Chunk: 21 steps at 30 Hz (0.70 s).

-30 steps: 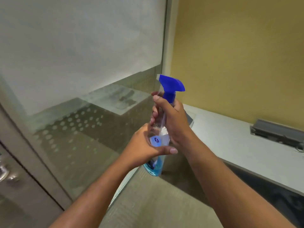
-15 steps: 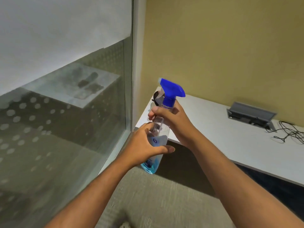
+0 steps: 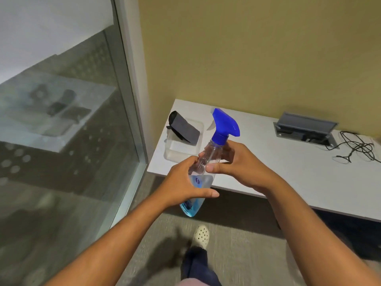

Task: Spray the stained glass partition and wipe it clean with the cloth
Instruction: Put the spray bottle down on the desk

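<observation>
Both hands gripping spray bottle, held tilted in front of white desk. Left hand wrapping lower body over label, fingers closed round it, thumb lying across front. Right hand clasping clear neck just under blue trigger head. Blue liquid pooling in bottle's base. Dark grey cloth sitting in clear plastic tub at desk's left end. Glass partition standing at left, dotted and reflecting. Cables lying far right.
</observation>
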Motion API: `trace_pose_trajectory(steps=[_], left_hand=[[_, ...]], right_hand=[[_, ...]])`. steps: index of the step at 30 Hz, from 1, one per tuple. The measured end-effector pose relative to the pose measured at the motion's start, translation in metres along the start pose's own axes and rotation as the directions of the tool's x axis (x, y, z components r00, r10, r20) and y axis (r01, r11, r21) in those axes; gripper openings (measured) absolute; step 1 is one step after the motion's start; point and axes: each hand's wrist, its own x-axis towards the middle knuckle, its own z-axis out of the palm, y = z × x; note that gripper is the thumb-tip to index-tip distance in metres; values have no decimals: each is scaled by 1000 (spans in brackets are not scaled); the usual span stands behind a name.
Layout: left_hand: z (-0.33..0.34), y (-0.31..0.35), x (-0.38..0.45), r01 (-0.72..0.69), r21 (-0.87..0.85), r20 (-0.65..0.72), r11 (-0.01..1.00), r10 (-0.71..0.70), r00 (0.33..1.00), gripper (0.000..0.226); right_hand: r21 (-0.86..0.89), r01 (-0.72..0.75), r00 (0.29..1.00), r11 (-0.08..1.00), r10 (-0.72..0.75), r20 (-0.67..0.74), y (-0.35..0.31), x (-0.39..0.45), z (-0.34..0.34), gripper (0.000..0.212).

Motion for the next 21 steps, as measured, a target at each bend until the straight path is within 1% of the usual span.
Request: trace_pose_trajectory(steps=[5,8,10,13,16,18,21], left_hand=[[9,-8,84,-14,70,62,997,10,998,95],[15,-9,131,-47,119,90,992,37,995,92],[18,-12,160,-86,182,87,980,71,994,92],[25,-21,204,-99,260,77,961,82,994,90],[33,-31,236,-89,287,91,954,66,994,84],[36,-40,251,-83,290,108,953,54,993,84],[38,-55,272,-79,327,116,942,43,992,84]], right_hand=[[-45,10,997,999,-14,-81,39,51,-35,45],[-66,2,993,998,-10,-119,62,80,-51,44],[-68,-9,988,998,-1,-155,77,96,-59,49],[-55,-10,979,998,-1,-204,102,122,-70,55],[-16,-57,967,998,51,-249,129,147,-75,56],[19,-100,962,995,102,-254,144,160,-76,58],[58,-112,963,992,122,-239,164,177,-76,54]])
